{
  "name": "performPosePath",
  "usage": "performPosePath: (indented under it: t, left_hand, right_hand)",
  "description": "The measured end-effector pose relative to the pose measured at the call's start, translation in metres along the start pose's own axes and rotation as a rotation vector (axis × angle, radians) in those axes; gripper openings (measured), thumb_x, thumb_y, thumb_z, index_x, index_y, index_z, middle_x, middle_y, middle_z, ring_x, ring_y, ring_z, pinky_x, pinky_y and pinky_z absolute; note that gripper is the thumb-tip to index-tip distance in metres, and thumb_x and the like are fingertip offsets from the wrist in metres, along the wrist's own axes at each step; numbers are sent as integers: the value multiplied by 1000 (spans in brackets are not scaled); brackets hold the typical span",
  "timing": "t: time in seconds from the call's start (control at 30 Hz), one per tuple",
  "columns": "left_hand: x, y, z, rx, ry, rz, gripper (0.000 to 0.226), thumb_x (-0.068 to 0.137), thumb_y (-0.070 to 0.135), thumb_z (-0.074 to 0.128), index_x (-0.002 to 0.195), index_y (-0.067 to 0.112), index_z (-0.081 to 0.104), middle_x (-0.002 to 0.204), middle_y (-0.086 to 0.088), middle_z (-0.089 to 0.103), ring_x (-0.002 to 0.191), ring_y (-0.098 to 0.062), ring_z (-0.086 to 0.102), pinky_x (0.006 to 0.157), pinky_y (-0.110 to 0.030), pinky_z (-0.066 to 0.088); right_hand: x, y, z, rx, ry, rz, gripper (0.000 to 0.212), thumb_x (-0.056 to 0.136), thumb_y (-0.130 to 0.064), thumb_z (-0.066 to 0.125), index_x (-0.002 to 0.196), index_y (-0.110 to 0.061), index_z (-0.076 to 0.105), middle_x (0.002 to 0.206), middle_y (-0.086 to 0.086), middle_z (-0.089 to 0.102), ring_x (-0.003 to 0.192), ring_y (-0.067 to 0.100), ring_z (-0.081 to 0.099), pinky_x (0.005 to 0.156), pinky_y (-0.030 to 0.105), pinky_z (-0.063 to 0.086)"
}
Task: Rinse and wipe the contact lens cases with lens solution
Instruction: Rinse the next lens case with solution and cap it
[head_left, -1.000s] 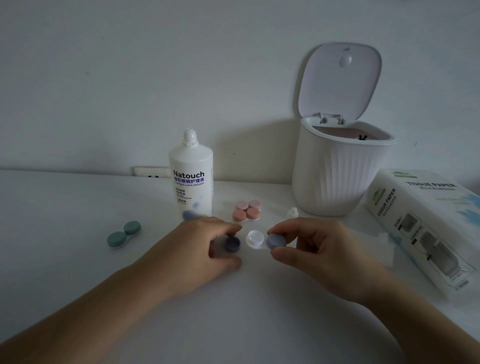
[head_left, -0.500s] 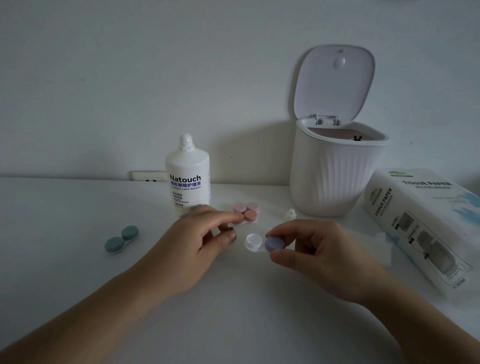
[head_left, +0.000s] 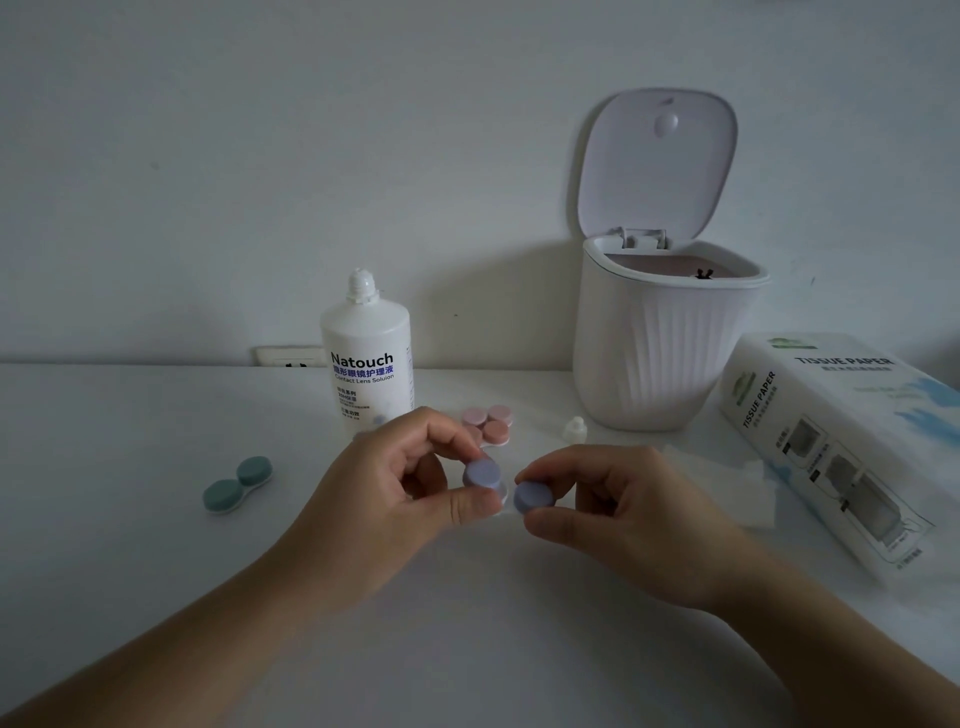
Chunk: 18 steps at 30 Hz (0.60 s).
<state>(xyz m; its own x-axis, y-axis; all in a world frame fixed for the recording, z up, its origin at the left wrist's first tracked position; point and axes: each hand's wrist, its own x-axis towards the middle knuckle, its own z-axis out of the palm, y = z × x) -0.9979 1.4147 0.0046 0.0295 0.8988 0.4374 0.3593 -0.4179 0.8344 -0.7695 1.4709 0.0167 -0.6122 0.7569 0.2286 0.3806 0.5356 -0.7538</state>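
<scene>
Both hands hold a purple contact lens case over the middle of the white table (head_left: 130, 571). My left hand (head_left: 395, 499) pinches its left purple cap (head_left: 481, 474) between thumb and fingers, the cap sitting on the case's left cup. My right hand (head_left: 618, 514) pinches the right capped end (head_left: 533, 496). A green lens case (head_left: 237, 484) lies closed at the left. Pink lens cases (head_left: 491, 423) lie behind my hands. The uncapped lens solution bottle (head_left: 366, 358) stands upright behind them, and its small white cap (head_left: 575, 429) stands to the right.
A white ribbed bin (head_left: 660, 353) with its lid raised stands at the back right. A pack of tissue paper (head_left: 841, 447) lies at the right edge, with a loose white tissue (head_left: 727, 483) beside my right hand. A wall socket (head_left: 283, 357) sits behind the bottle.
The case's left cup stood uncovered before. My left hand has brought the purple cap onto that cup, so both ends now show purple caps. My right hand has kept its hold.
</scene>
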Motion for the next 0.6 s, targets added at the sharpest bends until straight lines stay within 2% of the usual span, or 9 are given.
performPosePath:
  t: [0.07, 0.13, 0.23, 0.3, 0.37, 0.43, 0.53, 0.6]
  left_hand:
    - [0, -1, 1, 42, -17, -11, 31, 71, 41, 89, 90, 31, 67, 67, 19, 64, 58, -26, 47, 56, -24, 41]
    - [-1, -1, 2, 61, -31, -38, 26, 71, 38, 85, 90, 33, 68, 64, 16, 61, 57, -17, 47, 56, -21, 41]
    - [-2, 0, 1, 80, -55, -50, 26, 72, 35, 88, 91, 34, 69, 66, 12, 64, 58, -11, 49, 56, -19, 42]
    - [-1, 2, 1, 79, -61, -45, 25, 73, 36, 86, 91, 35, 69, 77, 10, 72, 59, -12, 52, 57, -22, 45]
    - [-1, 4, 2, 61, -65, -52, 22, 74, 37, 81, 93, 35, 69, 90, 11, 76, 62, -21, 56, 61, -31, 49]
    - [-2, 6, 1, 65, -77, -57, 21, 76, 39, 78, 95, 36, 69, 92, 14, 76, 68, -25, 60, 65, -33, 51]
    - [-3, 7, -1, 111, -98, -62, 23, 83, 36, 81, 103, 35, 71, 78, 21, 68, 64, -17, 58, 62, -22, 48]
    - [-3, 8, -2, 91, -88, -59, 28, 80, 27, 75, 108, 30, 71, 77, 28, 65, 59, -8, 51, 60, -11, 42]
  right_hand:
    - [0, -1, 0, -1, 0, 6, 22, 84, -31, 77, 101, -44, 70, 76, -27, 66, 48, 2, 40, 49, 12, 36]
    - [-1, -2, 0, -7, -1, 8, 20, 84, -31, 78, 100, -41, 72, 76, -27, 66, 49, 2, 40, 49, 14, 36]
    - [-1, -3, 1, -13, 3, 3, 20, 84, -28, 78, 98, -40, 72, 71, -28, 63, 49, 3, 39, 49, 14, 35]
    - [0, -3, 1, -8, 12, 1, 19, 84, -27, 79, 97, -39, 72, 68, -28, 61, 48, 3, 39, 49, 13, 34]
    - [-1, -3, 0, -4, 17, -4, 18, 84, -26, 78, 97, -38, 73, 66, -29, 60, 47, 3, 39, 49, 12, 33]
    - [-1, -3, 0, -2, 18, -14, 17, 85, -26, 78, 97, -38, 73, 65, -29, 60, 47, 2, 39, 48, 11, 33]
    - [-1, -2, -1, -14, 24, -26, 16, 86, -28, 77, 97, -39, 72, 64, -32, 59, 46, 2, 39, 48, 10, 33]
    - [-1, -1, -1, -12, 28, -24, 17, 85, -30, 77, 99, -39, 72, 67, -31, 61, 47, 2, 39, 48, 11, 34]
